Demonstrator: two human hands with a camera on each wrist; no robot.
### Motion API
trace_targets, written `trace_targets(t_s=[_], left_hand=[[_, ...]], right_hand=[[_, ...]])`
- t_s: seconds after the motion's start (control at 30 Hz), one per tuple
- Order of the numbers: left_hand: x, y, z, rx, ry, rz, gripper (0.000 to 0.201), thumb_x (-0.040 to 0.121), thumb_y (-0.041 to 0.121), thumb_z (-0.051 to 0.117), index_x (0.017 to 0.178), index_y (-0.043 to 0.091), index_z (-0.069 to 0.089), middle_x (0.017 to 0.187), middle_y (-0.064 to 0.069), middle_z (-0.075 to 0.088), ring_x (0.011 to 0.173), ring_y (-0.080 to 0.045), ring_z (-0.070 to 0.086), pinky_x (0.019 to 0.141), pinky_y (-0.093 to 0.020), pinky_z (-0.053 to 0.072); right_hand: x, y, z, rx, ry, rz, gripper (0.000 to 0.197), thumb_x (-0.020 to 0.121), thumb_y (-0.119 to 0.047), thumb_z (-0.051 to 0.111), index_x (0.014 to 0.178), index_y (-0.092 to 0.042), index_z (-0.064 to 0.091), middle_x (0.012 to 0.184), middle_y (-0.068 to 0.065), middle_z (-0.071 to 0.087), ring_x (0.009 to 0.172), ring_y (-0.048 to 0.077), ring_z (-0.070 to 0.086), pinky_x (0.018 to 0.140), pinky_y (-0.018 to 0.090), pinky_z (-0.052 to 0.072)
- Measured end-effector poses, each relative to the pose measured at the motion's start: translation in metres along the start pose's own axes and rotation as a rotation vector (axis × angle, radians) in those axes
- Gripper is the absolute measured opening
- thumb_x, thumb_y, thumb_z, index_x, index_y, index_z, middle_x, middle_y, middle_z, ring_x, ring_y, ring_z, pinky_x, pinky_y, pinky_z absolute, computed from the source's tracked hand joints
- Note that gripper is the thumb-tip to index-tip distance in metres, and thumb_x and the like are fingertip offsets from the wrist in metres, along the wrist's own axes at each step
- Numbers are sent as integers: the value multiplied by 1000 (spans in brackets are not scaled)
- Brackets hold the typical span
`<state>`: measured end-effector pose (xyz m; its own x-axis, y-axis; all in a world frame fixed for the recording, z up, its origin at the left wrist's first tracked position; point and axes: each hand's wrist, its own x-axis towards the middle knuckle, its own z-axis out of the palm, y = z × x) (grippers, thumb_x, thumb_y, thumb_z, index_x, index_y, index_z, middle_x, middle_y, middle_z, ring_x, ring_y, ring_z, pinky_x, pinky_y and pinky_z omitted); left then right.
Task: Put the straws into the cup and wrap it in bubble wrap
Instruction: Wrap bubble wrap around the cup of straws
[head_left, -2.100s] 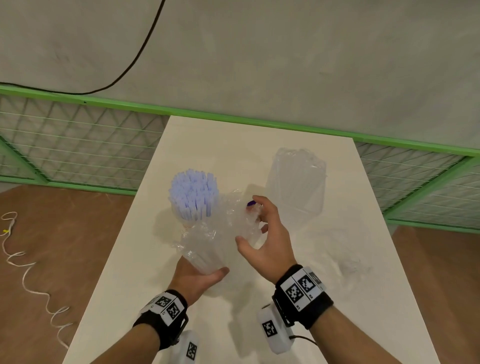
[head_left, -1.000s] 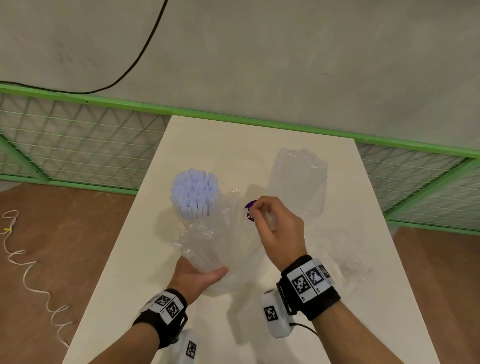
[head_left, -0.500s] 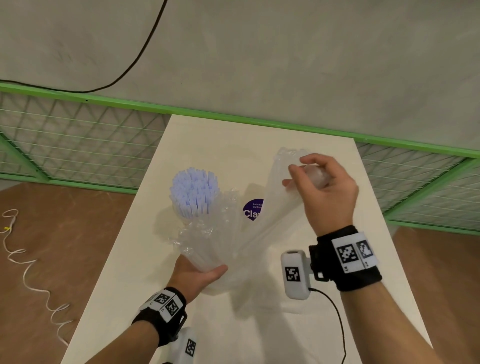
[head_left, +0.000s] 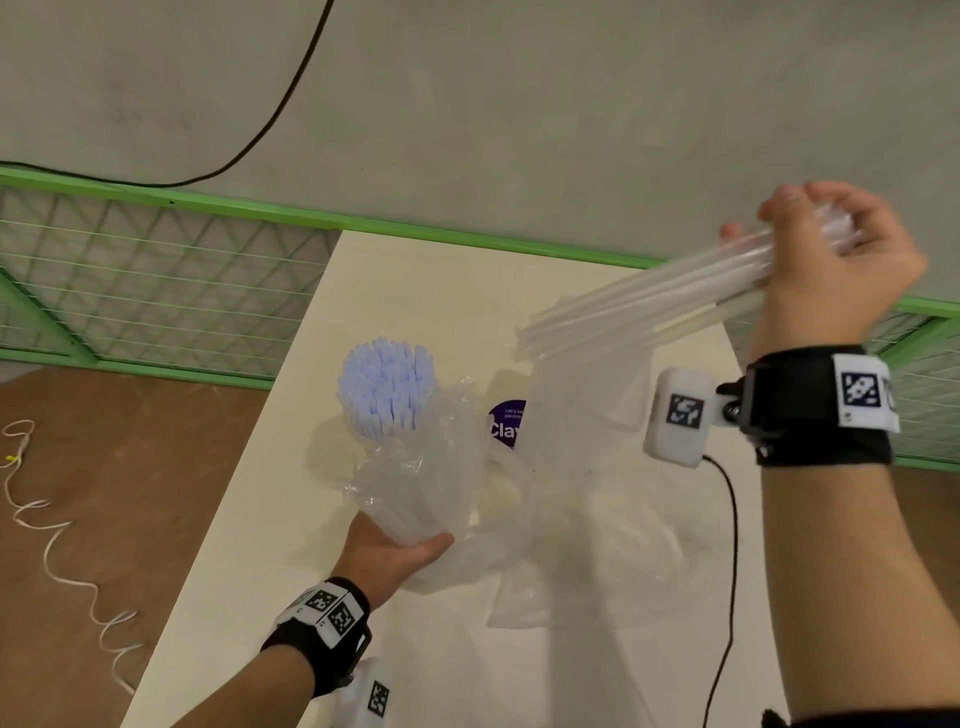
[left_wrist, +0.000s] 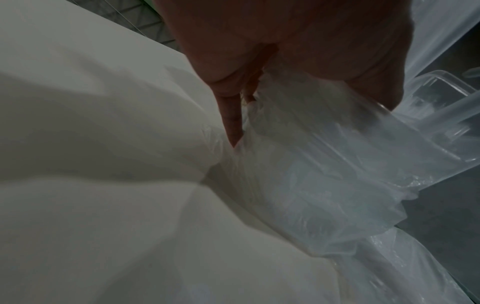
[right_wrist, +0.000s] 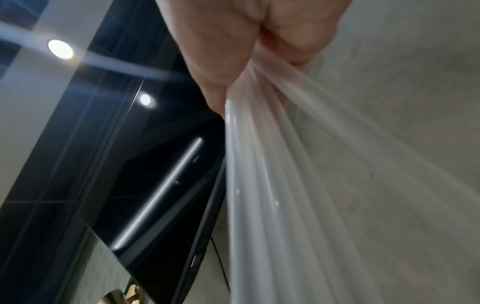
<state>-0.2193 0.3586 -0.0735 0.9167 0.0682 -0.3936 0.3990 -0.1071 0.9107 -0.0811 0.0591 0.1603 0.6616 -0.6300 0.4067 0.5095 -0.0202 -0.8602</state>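
My left hand (head_left: 397, 551) grips the bottom of a crinkled clear bag (head_left: 415, 488) of clear straws, held upright over the white table (head_left: 249, 519). The left wrist view shows that hand (left_wrist: 285, 61) curled round the bag (left_wrist: 311, 164). My right hand (head_left: 810, 239) is raised at the upper right and grips one end of a bundle of clear straws (head_left: 649, 296), whose other end slants down left. In the right wrist view the hand (right_wrist: 233, 51) clasps the straws (right_wrist: 272, 185). A bunch of lavender straws (head_left: 384, 384) stands behind the bag. A clear cup (head_left: 587, 395) stands mid-table.
A purple round sticker (head_left: 506, 423) shows between the bag and the cup. Clear plastic sheeting (head_left: 597, 545) lies crumpled on the table's right half. A green wire fence (head_left: 156, 291) runs behind the table. A white cord (head_left: 62, 566) lies on the brown floor at left.
My right hand took hold of a bundle of clear straws at the bag's mouth, drew it out and lifted it up and to the right. The left hand kept holding the bag.
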Motion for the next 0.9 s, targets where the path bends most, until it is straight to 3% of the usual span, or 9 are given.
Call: trace_targets(t_s=[0.17,0.23,0.3,0.37,0.43,0.53,0.63,0.73,0.9], left_hand=[[-1,1,-1,-3,0,-12,35,65,14,91,93,21,71,83,13,77,78,-1,72,68,-12,50],[-2,1,0,2,-1,-15,36,65,14,91,94,22,71,83,14,76,77,0,72,64,-10,50],[-2,2,0,4,-3,-14,36,65,14,91,94,21,71,83,15,76,77,0,71,64,-9,50],[-2,4,1,5,-2,-14,35,66,13,91,93,21,70,81,16,76,76,2,71,63,-8,50],[-2,4,1,1,-2,-14,34,66,11,90,91,21,70,79,17,75,73,4,70,60,-6,49],[-3,5,1,-6,-1,-15,32,67,10,90,89,22,70,78,19,75,71,4,70,59,-5,48],[-3,4,1,0,5,-14,33,66,11,90,89,22,70,79,17,75,73,3,70,63,-7,49],[-2,3,1,6,20,-18,34,65,13,91,90,21,70,79,16,76,73,2,71,61,-6,49],[-2,3,1,4,20,-9,36,65,12,91,91,22,70,82,16,76,76,1,71,63,-7,51]], right_hand=[[31,15,-3,-159,-83,-18,21,78,-8,74,94,0,64,100,37,63,77,41,70,59,37,60],[36,32,-6,-285,-171,-27,22,79,-13,75,97,-6,65,99,29,66,71,29,72,63,42,61],[33,52,-8,-426,-358,-35,24,82,-18,74,105,-16,66,87,13,70,69,21,73,69,41,61],[24,72,-11,-629,-586,-68,26,87,-24,71,113,-22,66,90,1,73,84,17,73,84,33,56],[10,90,-15,-881,-826,-149,34,94,-28,64,128,-23,63,120,-1,68,114,17,63,102,25,42],[-8,109,-19,-1101,-1173,-170,49,102,-34,47,149,-24,38,155,-2,38,146,22,28,118,38,23],[-11,113,-19,-1203,-1270,-156,68,92,-62,32,153,-33,23,162,-11,19,151,20,6,119,52,13],[-14,105,-11,-1271,-1263,-240,80,75,-75,38,149,-47,20,161,-22,7,151,19,-4,112,59,10],[-29,105,5,-1213,-1415,-301,68,71,-82,48,134,-59,36,157,-32,10,151,21,-4,108,66,9]])
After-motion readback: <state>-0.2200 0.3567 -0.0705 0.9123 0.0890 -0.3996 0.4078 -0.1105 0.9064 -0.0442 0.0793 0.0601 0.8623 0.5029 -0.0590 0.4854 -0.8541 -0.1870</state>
